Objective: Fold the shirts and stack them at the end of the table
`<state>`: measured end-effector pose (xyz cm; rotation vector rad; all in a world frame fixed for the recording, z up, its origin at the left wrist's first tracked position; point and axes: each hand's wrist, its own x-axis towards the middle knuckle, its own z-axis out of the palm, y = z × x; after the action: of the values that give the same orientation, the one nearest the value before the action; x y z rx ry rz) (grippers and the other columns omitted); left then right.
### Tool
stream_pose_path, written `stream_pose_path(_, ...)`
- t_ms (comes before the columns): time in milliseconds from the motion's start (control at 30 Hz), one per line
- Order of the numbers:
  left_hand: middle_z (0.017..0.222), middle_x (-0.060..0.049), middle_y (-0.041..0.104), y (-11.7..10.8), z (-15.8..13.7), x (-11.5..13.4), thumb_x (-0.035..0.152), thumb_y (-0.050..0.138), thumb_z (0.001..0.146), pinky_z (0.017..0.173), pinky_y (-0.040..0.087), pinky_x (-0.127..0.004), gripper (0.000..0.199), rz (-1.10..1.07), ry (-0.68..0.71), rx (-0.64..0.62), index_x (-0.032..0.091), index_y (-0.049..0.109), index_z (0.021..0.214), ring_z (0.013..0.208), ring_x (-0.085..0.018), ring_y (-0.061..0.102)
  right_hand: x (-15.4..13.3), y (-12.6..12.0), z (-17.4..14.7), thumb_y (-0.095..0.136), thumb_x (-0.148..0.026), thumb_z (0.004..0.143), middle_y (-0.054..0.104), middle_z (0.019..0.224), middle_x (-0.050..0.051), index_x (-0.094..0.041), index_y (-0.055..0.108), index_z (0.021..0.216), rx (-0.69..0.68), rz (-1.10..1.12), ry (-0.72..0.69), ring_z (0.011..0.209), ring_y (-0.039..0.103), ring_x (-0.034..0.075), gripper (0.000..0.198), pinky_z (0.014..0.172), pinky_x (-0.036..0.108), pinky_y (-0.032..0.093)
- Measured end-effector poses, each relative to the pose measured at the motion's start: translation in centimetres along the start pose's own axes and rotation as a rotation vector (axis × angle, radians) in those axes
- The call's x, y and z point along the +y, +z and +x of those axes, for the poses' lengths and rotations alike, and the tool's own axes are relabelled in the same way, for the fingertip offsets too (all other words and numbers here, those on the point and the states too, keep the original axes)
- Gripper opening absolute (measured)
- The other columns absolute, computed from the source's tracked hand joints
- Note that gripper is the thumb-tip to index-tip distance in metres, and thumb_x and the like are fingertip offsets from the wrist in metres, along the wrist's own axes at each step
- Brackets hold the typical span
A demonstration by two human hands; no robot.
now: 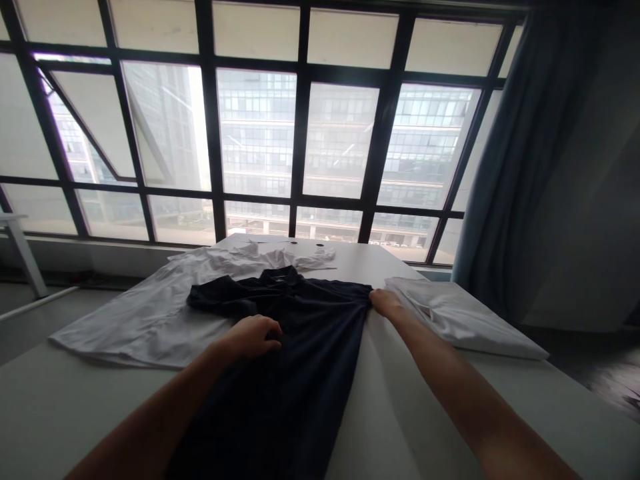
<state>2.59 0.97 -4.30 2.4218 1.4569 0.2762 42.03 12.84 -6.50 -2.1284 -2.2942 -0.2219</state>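
Observation:
A dark navy collared shirt lies spread on the white table, its collar toward the window and its lower part running to the near edge of the view. My right hand is closed on the shirt's right-side sleeve end, with the fingertips partly hidden. Over the middle of the shirt is my left hand, its fingers loosely curved and the thumb apart, holding nothing. Whether it touches the cloth I cannot tell. The other sleeve stretches out to the left, on top of a white shirt.
Folded white cloth lies on the right side of the table. Beyond the table stands a large dark-framed window, with one pane tilted out. A blue-grey curtain hangs at the right. A white metal frame stands at the far left.

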Motion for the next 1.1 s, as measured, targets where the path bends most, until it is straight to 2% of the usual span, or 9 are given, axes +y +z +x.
stream_pose_path(133,0.113,-0.001,0.071,0.2,-0.4,1.0,0.031,0.07,0.077,0.092,0.047,-0.03,0.027,0.083,0.044,-0.032,0.03,0.074,0.104,0.108,-0.025,0.064,1.4,-0.3,-1.1,0.052,-0.011,0.093,0.068,0.101,0.022,-0.007,0.075,0.094,-0.001,-0.062,0.109,0.099,0.065,0.036,0.023,0.088,0.048,0.049)
stream_pose_path(333,0.116,-0.003,0.069,-0.1,-0.3,1.9,0.037,0.079,0.069,0.093,0.046,-0.034,0.039,0.222,0.055,-0.07,0.03,0.074,0.106,0.104,-0.028,0.065,-4.1,0.5,-3.4,0.044,-0.03,0.103,0.058,0.131,0.012,-0.019,0.062,0.132,0.085,0.031,-0.057,0.118,0.056,0.028,0.036,0.102,0.04,0.041)
stream_pose_path(400,0.112,-0.004,0.07,-0.3,-0.1,1.9,0.041,0.079,0.069,0.089,0.047,-0.034,0.038,0.273,0.047,-0.073,0.027,0.074,0.105,0.101,-0.028,0.066,-5.7,1.0,-4.6,0.048,-0.048,0.101,0.047,0.145,0.011,-0.021,0.051,0.144,-0.023,0.147,-0.167,0.128,0.049,0.028,0.051,0.106,0.037,0.039)
stream_pose_path(500,0.104,-0.006,0.072,-0.7,-0.1,1.9,0.044,0.074,0.074,0.082,0.048,-0.032,0.031,0.332,0.023,-0.086,0.024,0.075,0.098,0.095,-0.027,0.067,-6.0,1.3,-6.0,0.052,-0.066,0.093,0.021,0.159,0.012,-0.019,0.032,0.155,-0.212,0.293,-0.247,0.144,0.021,0.033,0.08,0.117,0.048,0.022)
stream_pose_path(600,0.096,-0.004,0.074,-1.2,-0.3,1.6,0.045,0.071,0.077,0.081,0.046,-0.031,0.026,0.36,-0.016,-0.09,0.024,0.076,0.092,0.091,-0.025,0.068,-3.9,1.1,-6.5,0.047,-0.068,0.095,0.013,0.161,0.009,-0.021,0.026,0.158,-0.27,0.304,-0.221,0.147,0.008,0.034,0.081,0.118,0.054,0.008)
stream_pose_path(733,0.092,-0.004,0.075,-1.7,-0.7,0.9,0.043,0.069,0.08,0.082,0.045,-0.03,0.023,0.344,-0.003,-0.106,0.026,0.077,0.092,0.091,-0.024,0.068,-0.3,1.4,-6.3,0.053,-0.058,0.096,0.024,0.158,0.013,-0.019,0.035,0.155,-0.198,0.226,-0.129,0.146,0.015,0.035,0.073,0.118,0.053,0.01)
stream_pose_path(867,0.082,-0.005,0.073,-1.6,-0.5,0.5,0.044,0.063,0.084,0.069,0.046,-0.028,0.026,0.312,-0.04,-0.102,0.023,0.078,0.081,0.078,-0.023,0.068,0.8,2.3,-7.0,0.056,-0.044,0.098,0.048,0.144,0.014,-0.017,0.055,0.141,0.039,0.187,-0.144,0.132,0.043,0.032,0.05,0.111,0.042,0.031)
stream_pose_path(967,0.089,-0.004,0.072,-1.4,-0.3,0.4,0.04,0.067,0.081,0.074,0.047,-0.028,0.02,0.265,0.076,-0.034,0.024,0.078,0.086,0.083,-0.022,0.067,0.7,2.1,-7.8,0.047,-0.034,0.103,0.061,0.125,0.014,-0.015,0.066,0.124,0.159,0.156,-0.07,0.11,0.06,0.028,0.034,0.097,0.036,0.044)
stream_pose_path(1100,0.123,-0.003,0.066,-1.3,-0.6,-0.3,0.019,0.073,0.072,0.097,0.045,-0.032,0.036,0.183,0.241,-0.107,0.03,0.076,0.106,0.115,-0.025,0.06,1.7,0.9,-8.8,0.056,-0.007,0.087,0.063,0.119,0.014,-0.015,0.068,0.119,0.028,0.152,-0.008,0.106,0.062,0.028,0.035,0.091,0.034,0.048)
